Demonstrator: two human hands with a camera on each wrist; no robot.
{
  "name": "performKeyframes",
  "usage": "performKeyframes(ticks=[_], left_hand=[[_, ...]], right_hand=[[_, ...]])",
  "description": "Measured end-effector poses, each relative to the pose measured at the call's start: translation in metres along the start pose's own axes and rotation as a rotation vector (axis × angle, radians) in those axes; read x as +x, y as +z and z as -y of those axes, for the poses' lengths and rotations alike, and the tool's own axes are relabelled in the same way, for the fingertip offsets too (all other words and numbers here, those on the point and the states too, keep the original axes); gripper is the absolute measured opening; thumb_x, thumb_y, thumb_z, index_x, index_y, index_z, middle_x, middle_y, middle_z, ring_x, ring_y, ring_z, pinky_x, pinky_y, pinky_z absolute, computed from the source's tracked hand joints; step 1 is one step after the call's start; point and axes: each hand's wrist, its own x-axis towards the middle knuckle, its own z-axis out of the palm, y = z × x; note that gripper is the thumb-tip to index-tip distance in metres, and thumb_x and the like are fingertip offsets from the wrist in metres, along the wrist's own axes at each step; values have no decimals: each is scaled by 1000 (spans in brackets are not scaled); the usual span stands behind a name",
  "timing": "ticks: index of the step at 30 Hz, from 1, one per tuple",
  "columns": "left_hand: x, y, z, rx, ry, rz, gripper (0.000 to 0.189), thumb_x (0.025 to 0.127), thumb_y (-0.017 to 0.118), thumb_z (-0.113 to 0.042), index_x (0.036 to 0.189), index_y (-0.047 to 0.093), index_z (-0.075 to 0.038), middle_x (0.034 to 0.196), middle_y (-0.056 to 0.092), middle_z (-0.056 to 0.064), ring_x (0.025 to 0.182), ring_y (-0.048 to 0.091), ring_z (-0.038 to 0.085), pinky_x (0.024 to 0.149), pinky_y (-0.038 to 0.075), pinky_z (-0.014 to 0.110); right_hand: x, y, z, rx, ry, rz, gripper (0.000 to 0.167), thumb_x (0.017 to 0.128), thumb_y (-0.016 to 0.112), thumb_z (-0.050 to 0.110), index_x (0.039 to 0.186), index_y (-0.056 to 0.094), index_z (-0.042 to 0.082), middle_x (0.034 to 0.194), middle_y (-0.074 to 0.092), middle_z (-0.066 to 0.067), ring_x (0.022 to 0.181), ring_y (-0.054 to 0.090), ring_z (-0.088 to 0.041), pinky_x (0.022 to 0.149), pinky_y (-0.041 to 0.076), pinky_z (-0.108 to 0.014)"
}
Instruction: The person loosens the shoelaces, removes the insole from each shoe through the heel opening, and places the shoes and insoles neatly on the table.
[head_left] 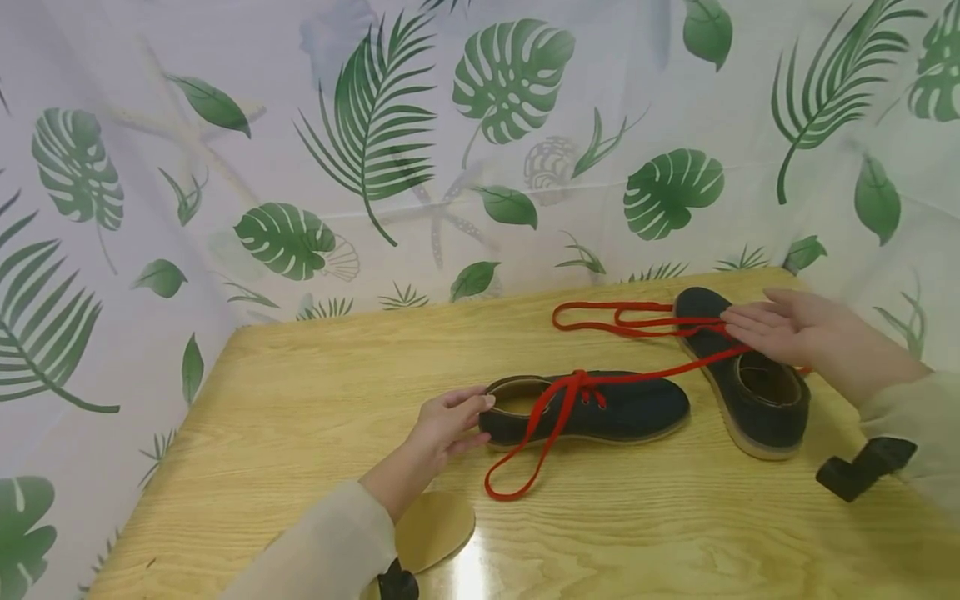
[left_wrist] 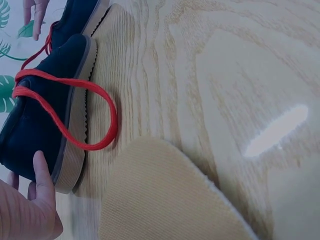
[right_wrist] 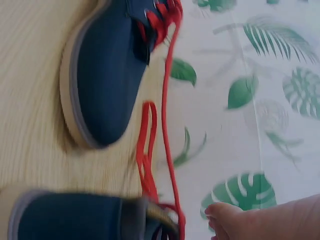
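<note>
A dark navy shoe (head_left: 637, 408) with red laces lies lengthwise on the table, its toe to the right. My left hand (head_left: 450, 421) grips its heel, thumb at the collar and fingers around the back. One lace loop (head_left: 517, 492) hangs over the near side; the other lace (head_left: 675, 368) stretches right across the second shoe (head_left: 772, 425). My right hand (head_left: 787, 329) is above that second shoe, fingers straight and together, palm turned up. In the right wrist view the lace (right_wrist: 167, 130) runs beside the right hand (right_wrist: 232, 220), apart from its fingertips.
A tan insole-shaped piece (head_left: 442, 529) lies under my left forearm, its woven surface clear in the left wrist view. The second shoe's red laces (head_left: 600, 317) spread left near the table's back edge. A leaf-patterned cloth (head_left: 450, 167) hangs behind the wooden table (head_left: 300, 392).
</note>
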Motion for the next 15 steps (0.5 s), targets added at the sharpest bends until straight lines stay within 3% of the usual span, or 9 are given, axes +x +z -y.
performKeyframes(ticks=[6, 8, 9, 11, 13, 15], left_hand=[[0, 0, 0, -3, 0, -7, 42, 88, 66, -19, 127, 58, -7, 139, 46, 16, 131, 38, 41, 83, 58, 34], [1, 0, 0, -2, 1, -10, 42, 88, 66, -19, 127, 58, -7, 139, 47, 16, 131, 38, 41, 83, 58, 34], [1, 0, 0, -1, 1, -11, 41, 88, 66, -19, 127, 59, -7, 139, 47, 16, 131, 38, 41, 83, 58, 34], [2, 0, 0, -1, 2, -11, 41, 88, 66, -19, 127, 59, -7, 139, 47, 16, 131, 38, 41, 83, 58, 34], [2, 1, 0, 1, 2, -11, 41, 88, 66, -19, 127, 58, -7, 139, 47, 16, 130, 39, 40, 83, 58, 34], [3, 0, 1, 4, 1, -13, 41, 88, 66, -18, 126, 58, -6, 138, 47, 16, 130, 39, 40, 83, 58, 33]], right_hand=[[11, 16, -30, -104, 2, 3, 70, 97, 48, 27, 145, 1, 48, 151, 11, 25, 140, 11, 2, 117, 16, -21], [14, 20, -38, -142, 9, -6, 69, 97, 49, 26, 147, 4, 44, 151, 17, 20, 141, 13, 0, 117, 18, -22], [17, 22, -43, -174, 12, -12, 69, 97, 49, 24, 148, 6, 43, 151, 28, 11, 141, 15, -2, 117, 20, -23], [21, 26, -50, -267, 18, -18, 68, 97, 50, 21, 149, 9, 39, 140, 49, -11, 139, 29, -12, 116, 25, -27], [24, 30, -59, -395, 39, -14, 48, 98, 50, 18, 144, 37, 25, 113, 65, -20, 128, 48, -24, 113, 31, -30], [28, 34, -68, -534, 58, -8, 28, 97, 50, 17, 123, 59, 10, 88, 70, -20, 108, 63, -30, 110, 36, -33]])
